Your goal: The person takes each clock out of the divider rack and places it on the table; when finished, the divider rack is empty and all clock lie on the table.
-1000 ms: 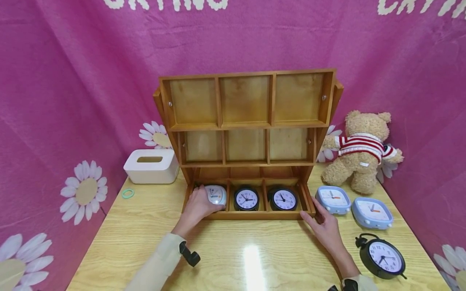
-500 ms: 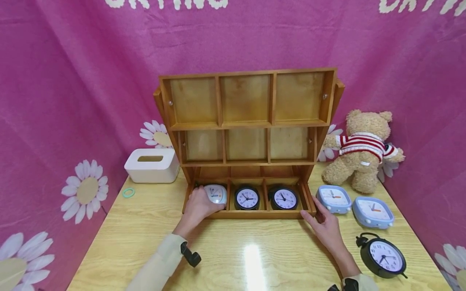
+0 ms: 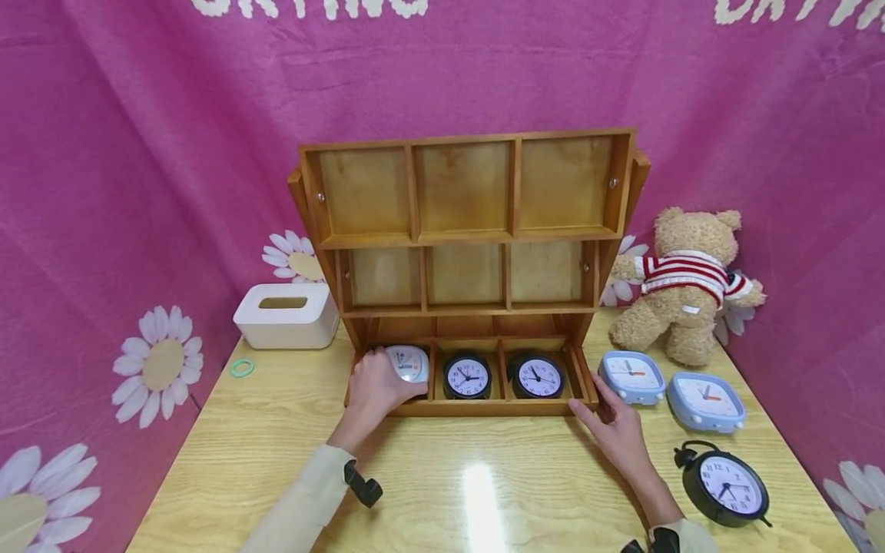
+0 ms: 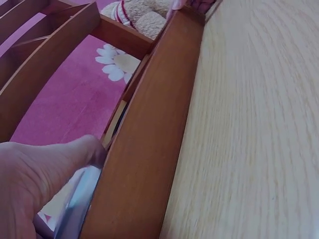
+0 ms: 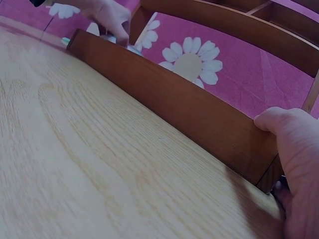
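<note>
My left hand (image 3: 373, 388) grips a pale blue-and-white alarm clock (image 3: 409, 362) at the bottom-left compartment of a wooden display rack (image 3: 484, 409). In the left wrist view the thumb lies along the pale clock (image 4: 82, 196) beside the rack's front board (image 4: 144, 134); the other fingers are mostly hidden. My right hand (image 3: 615, 434) holds the rack's front right corner, thumb on the top edge and fingers at the side, as the right wrist view also shows. Two black round alarm clocks, a middle one (image 3: 468, 377) and a right one (image 3: 537, 378), sit in the neighbouring compartments.
Right of the rack lie two blue alarm clocks, one nearer the rack (image 3: 631, 375) and one farther right (image 3: 705, 401), plus a black twin-bell clock (image 3: 726, 488). A teddy bear (image 3: 687, 288) sits behind. On the left are a white tissue box (image 3: 286, 326) and a green ring (image 3: 242, 361).
The pale clock in my left hand has shifted slightly upward and tilted a little. My right hand keeps its hold on the rack's corner.
</note>
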`<state>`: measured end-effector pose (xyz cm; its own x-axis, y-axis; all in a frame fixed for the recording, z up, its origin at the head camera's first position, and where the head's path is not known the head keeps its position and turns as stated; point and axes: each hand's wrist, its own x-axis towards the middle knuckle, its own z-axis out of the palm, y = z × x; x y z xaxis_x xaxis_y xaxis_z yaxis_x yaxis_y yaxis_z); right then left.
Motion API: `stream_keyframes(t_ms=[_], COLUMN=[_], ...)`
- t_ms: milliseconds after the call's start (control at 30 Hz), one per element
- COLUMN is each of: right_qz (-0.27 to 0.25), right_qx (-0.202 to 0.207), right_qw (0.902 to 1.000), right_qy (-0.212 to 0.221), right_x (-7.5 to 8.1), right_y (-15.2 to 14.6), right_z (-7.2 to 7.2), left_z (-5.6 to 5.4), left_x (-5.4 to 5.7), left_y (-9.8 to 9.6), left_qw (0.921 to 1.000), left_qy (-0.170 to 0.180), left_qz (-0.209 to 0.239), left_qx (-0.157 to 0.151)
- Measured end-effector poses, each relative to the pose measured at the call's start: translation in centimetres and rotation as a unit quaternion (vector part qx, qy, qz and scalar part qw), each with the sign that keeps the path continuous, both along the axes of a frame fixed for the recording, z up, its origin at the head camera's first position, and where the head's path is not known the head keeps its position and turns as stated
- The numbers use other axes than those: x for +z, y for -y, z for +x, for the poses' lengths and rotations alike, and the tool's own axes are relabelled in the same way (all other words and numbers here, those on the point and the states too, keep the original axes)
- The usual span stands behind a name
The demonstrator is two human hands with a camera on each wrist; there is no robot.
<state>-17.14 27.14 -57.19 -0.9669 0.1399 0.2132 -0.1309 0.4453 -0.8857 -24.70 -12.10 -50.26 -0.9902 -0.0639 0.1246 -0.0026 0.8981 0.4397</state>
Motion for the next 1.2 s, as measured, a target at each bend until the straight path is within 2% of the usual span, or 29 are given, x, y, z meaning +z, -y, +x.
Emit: stream_keyframes(t_ms=[267,400,533,767,933,1200], right_qz=[-0.003,0.003,0.005,-0.019,-0.020,-0.018], right_qx=[0.005,0.003,0.004,0.014,0.017,0.010], right_qw=[1.0000,1.0000,1.0000,0.9997,0.9996,0.9998], right_qy=[-0.005,-0.004,-0.005,-0.010,-0.013,-0.007], right_x=[-0.1,-0.2,-0.1,-0.3,-0.5,-0.4], right_y=[-0.1,-0.3,-0.2,-0.1,0.0,0.0], right_z=[-0.2,-0.2,-0.2,-0.2,-0.2,-0.1], left_z=[-0.1,0.0,0.5,2.2,3.2,3.9], left_x=[0.5,1.2,1.6,2.1,2.5,2.4], left_y=[0.4,0.6,1.2,3.1,5.2,8.0], left_qw=[0.9969,0.9940,0.9914,0.9856,0.9864,0.9892], left_qy=[-0.069,-0.085,-0.089,-0.100,-0.096,-0.066], left_qz=[0.034,0.066,0.095,0.136,0.131,0.118], left_qx=[-0.020,-0.022,-0.015,-0.001,0.025,0.057])
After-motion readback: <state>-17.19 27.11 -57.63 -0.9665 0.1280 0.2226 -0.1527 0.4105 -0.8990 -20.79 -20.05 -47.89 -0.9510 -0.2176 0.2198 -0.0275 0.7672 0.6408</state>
